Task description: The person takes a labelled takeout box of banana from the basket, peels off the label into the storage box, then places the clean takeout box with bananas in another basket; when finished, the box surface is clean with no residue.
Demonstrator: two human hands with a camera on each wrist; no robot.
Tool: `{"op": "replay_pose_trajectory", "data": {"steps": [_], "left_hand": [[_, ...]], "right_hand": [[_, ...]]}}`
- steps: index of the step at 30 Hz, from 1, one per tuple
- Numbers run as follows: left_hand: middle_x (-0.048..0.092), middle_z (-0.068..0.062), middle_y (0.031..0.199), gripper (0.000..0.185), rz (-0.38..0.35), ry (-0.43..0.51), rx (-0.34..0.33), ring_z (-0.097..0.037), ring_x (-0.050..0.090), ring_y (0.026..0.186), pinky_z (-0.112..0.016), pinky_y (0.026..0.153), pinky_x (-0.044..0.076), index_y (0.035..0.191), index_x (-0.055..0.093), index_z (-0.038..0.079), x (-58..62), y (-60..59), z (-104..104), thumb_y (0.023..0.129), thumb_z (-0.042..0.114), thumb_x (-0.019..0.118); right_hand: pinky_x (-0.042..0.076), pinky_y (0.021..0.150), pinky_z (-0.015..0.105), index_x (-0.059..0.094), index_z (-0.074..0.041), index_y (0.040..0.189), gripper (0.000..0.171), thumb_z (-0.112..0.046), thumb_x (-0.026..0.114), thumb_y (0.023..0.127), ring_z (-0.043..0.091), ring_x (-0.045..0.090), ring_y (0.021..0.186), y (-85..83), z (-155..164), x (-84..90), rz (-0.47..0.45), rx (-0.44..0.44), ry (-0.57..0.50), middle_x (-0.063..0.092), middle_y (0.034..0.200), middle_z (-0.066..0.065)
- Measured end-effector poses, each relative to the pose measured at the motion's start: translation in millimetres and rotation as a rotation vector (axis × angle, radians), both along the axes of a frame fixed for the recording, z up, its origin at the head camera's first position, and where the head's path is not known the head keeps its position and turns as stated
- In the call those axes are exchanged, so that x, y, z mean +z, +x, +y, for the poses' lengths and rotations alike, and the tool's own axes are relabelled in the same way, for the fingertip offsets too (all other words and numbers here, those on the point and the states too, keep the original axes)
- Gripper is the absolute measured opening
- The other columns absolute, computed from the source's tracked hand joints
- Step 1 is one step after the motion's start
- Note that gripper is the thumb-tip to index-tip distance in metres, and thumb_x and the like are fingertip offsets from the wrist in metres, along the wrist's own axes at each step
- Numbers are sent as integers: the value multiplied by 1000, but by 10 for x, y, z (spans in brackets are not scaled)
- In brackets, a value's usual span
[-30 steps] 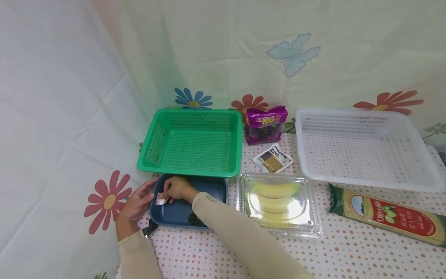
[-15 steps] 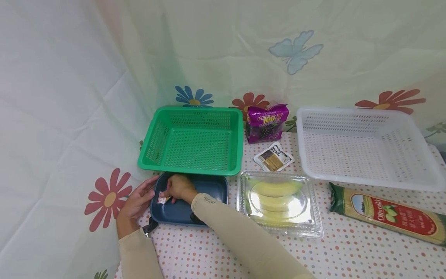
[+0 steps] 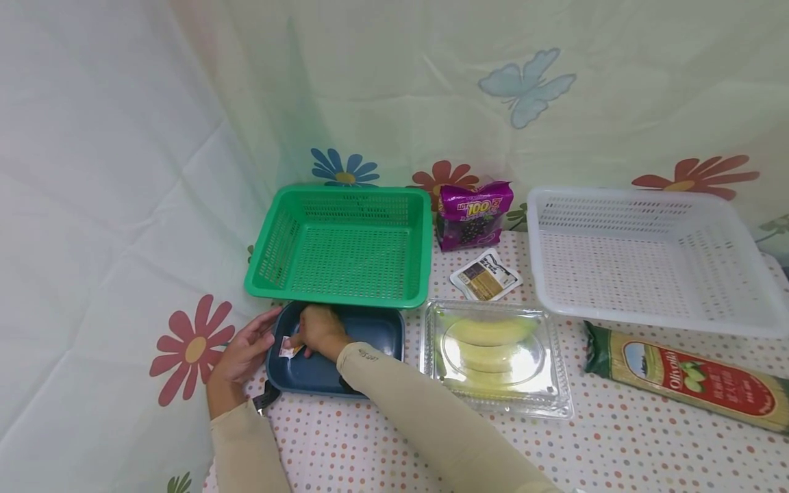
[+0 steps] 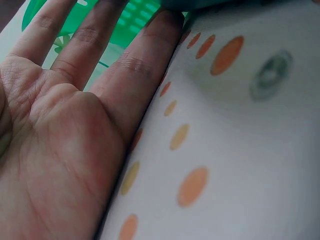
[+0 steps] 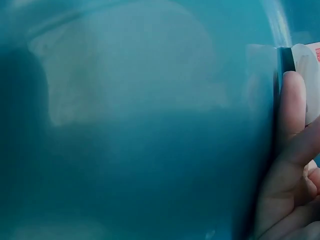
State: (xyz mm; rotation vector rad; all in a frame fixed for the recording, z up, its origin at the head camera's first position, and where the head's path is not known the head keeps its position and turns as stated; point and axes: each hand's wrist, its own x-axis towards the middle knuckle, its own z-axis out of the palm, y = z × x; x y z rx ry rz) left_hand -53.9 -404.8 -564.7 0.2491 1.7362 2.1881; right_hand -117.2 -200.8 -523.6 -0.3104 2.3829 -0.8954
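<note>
A dark blue tray (image 3: 370,335) with raised walls stands at the front left of the table. My right hand (image 3: 322,330) reaches down into its left part and pinches a small white packet with reddish print (image 3: 287,348). In the right wrist view, the fingers (image 5: 294,102) curl at a pale edge of that packet (image 5: 312,65), beside the glossy tray floor. Against the tray's left outer side lies my left hand (image 3: 245,350), its fingers extended. Its open palm (image 4: 60,150) fills the left of the left wrist view, with a fingertip meeting the tray's underside edge.
Behind the tray stands a green basket (image 3: 348,267). To the right sit a clear box of bananas (image 3: 493,356), a flat white-and-brown packet (image 3: 486,276) and a purple bag (image 3: 473,216). A white basket (image 3: 616,267) and a spaghetti pack (image 3: 690,376) lie farther right.
The right hand stays in the tray with the small packet, shifting only slightly. The left hand keeps its place at the tray's side. The whole head view has drifted a little.
</note>
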Motion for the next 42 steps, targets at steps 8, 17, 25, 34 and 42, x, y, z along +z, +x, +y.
{"op": "replay_pose_trajectory", "data": {"steps": [8,17,25,34,42], "left_hand": [[51,10,151,57,0,-14,2,-4,50,138,-21,109,46,159,25,-2,-1,-2,-3,105,-10,39],[52,8,151,57,8,6,-9,-5,52,137,-23,108,48,159,25,-2,-16,-15,-13,105,-10,39],[52,9,151,57,-7,-2,4,-5,51,137,-23,107,48,159,23,-4,-1,-7,-10,105,-10,41],[49,9,153,58,10,-31,-5,-5,49,138,-22,109,47,159,24,-2,-12,-23,-18,104,-10,40],[50,10,152,58,10,-16,-4,-5,50,138,-22,109,46,159,22,-4,-10,-11,-17,105,-10,40]], "right_hand": [[40,45,24,61,-19,63,40,-43,90,76,7,61,41,-2,-5,-4,11,11,8,61,44,-4],[43,44,22,64,-18,57,43,-48,88,76,6,58,37,-12,-9,2,47,69,55,58,41,-5],[44,45,28,62,-21,59,48,-60,86,73,10,58,43,-5,-8,-17,147,97,154,59,47,-6],[45,46,29,62,-23,59,53,-71,82,69,9,56,37,-17,6,-50,186,134,233,57,45,-7],[47,45,31,62,-24,63,50,-68,84,68,9,57,35,-36,11,-38,150,181,240,59,46,-7]]}}
